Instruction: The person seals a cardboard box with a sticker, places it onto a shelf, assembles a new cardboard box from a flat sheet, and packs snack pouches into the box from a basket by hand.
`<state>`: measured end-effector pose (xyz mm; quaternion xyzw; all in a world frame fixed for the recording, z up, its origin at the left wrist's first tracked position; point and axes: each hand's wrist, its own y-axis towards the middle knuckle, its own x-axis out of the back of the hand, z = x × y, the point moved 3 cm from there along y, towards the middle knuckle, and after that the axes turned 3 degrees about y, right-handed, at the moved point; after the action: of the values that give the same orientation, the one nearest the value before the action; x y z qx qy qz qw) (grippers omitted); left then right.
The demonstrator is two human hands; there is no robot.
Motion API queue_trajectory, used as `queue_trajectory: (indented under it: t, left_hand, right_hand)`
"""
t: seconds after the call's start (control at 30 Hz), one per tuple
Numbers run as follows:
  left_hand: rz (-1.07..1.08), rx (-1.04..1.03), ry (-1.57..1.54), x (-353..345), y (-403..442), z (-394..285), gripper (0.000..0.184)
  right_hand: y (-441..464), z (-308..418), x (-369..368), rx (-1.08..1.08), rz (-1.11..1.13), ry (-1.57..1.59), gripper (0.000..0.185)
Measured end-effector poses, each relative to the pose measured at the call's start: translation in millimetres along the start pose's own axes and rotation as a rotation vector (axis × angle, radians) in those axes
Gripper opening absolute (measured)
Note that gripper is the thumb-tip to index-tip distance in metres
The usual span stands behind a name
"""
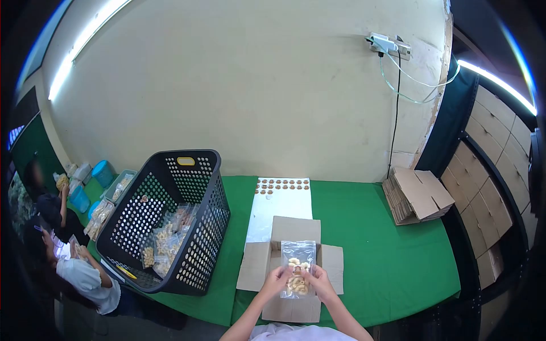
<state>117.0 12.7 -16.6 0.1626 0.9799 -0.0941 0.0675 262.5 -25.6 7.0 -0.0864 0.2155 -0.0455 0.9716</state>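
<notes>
Green cloth (375, 250), clear snack bag (298, 269) upright, long axis pointing toward wall (256, 85).

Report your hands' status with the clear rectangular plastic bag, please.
Left hand, right hand: grip on bag. Bag over open brown rectangular cardboard box. No obstruction seen.

- Open to the right over green cloth (372, 238), between carton (296, 229) and cardboard stack (422, 196).
- Narrow between carton and tall black basket (200, 247) at left.
- Obstructed above carton mouth by plastic bag (298, 252), left hand (277, 280) and right hand (320, 283).
- Bounded behind by wall (256, 96).
</notes>
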Motion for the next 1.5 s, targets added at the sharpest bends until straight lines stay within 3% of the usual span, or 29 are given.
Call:
queue_trajectory:
  t: [0.03, 0.23, 0.33, 0.53, 0.73, 0.83, 0.93, 1.03, 1.13, 1.27, 1.5]
  left_hand:
    - [-0.018, 0.059, -0.076, 1.0, -0.1, 3.3, 0.034]
    - [-0.125, -0.28, 0.211, -12.5, 3.6, -9.5, 0.03]
    - [-0.107, -0.252, 0.376, -10.8, 1.6, -23.9, 0.028]
    - [0.016, -0.112, 0.271, -6.5, 7.9, -6.7, 0.033]
    - [-0.037, -0.062, 0.202, -6.0, 18.3, 10.8, 0.034]
    - [-0.101, -0.281, 0.204, -15.6, 14.2, -3.8, 0.04]
    - [-0.05, -0.178, 0.249, -16.1, 13.4, -7.0, 0.036]
    - [0.003, -0.217, 0.243, -16.1, 11.7, -11.0, 0.033]
    - [-0.017, -0.177, 0.003, -20.9, 9.6, -8.1, 0.029]
    - [-0.052, -0.205, 0.064, -10.2, 21.4, 21.0, 0.029]
    - [-0.069, -0.181, 0.082, -12.5, 15.6, 6.2, 0.029]
  right_hand:
    - [2.1, -2.1, 0.7, -0.025, -0.018, 0.04, 0.02]
    - [9.0, -1.3, -5.8, 0.106, -0.111, -0.038, 0.014]
    - [8.8, 0.9, -6.4, 0.165, -0.126, -0.073, 0.012]
    - [3.7, 5.8, -11.2, 0.172, -0.159, -0.002, 0.017]
    - [13.1, -5.9, 1.7, 0.148, -0.183, 0.051, 0.019]
    - [9.4, 3.3, -3.0, 0.24, -0.141, -0.093, 0.019]
    - [8.1, 1.9, -3.1, 0.22, -0.175, -0.055, 0.018]
    - [4.5, 7.2, -7.2, 0.2, -0.175, -0.009, 0.018]
    - [7.2, 5.1, -6.7, 0.182, -0.141, 0.019, 0.018]
    - [15.2, -7.8, 4.6, 0.15, -0.148, 0.04, 0.02]
    - [6.2, 5.4, -4.1, 0.166, -0.052, -0.024, 0.025]
